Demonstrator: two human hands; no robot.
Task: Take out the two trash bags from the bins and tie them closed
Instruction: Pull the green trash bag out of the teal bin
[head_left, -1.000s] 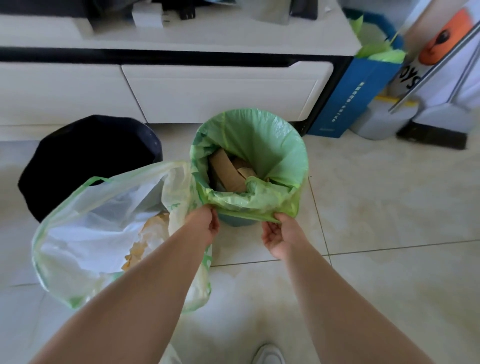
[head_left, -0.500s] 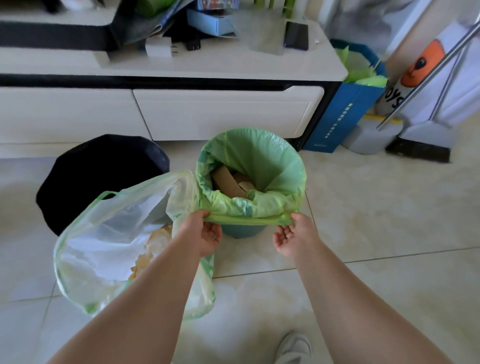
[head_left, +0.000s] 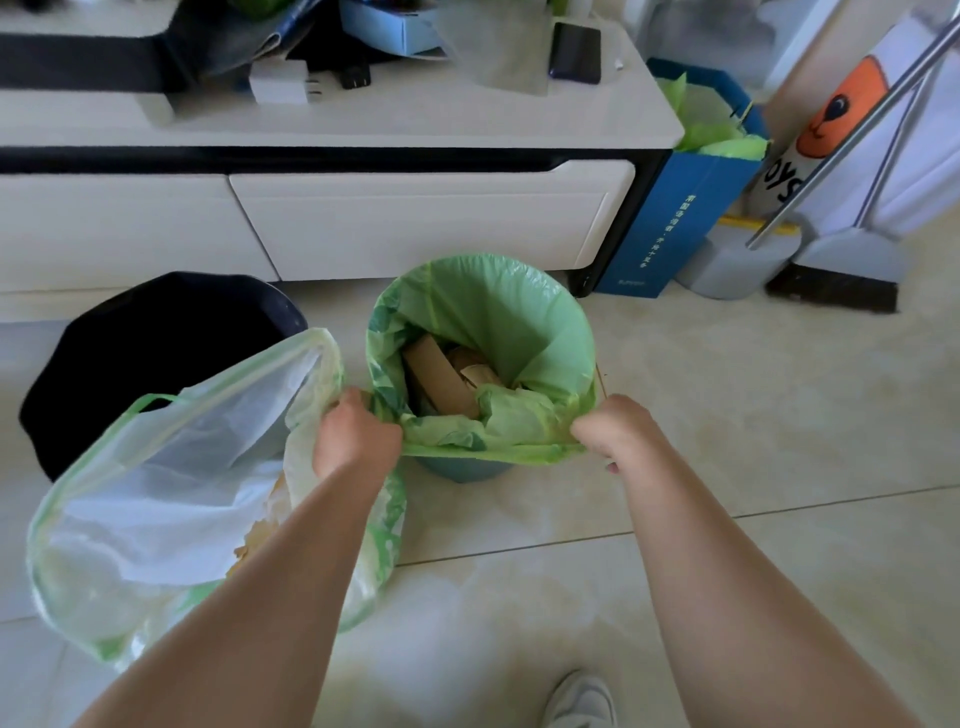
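A green trash bag (head_left: 514, 322) lines a small teal bin (head_left: 462, 467) on the floor, with cardboard scraps inside. My left hand (head_left: 353, 441) grips the bag's near rim at its left. My right hand (head_left: 610, 431) grips the same rim at its right, and the rim is pulled taut between them. A second, pale translucent bag (head_left: 171, 499) with a green drawstring edge stands open on the floor to the left, out of its bin, holding paper and scraps. My left forearm crosses over it. Behind it sits an empty black bin (head_left: 156, 338).
A white low cabinet (head_left: 415, 228) with drawers stands right behind the bins, cluttered on top. A blue paper bag (head_left: 670, 218), a grey dustpan (head_left: 737, 265) and a broom (head_left: 836, 286) stand at the right. My shoe (head_left: 579, 701) shows at the bottom. Tiled floor stretches to the right.
Both hands have closed on the green bag's near rim and moved apart, stretching it taut. The camera has tilted up slightly, showing more of the cabinet top.
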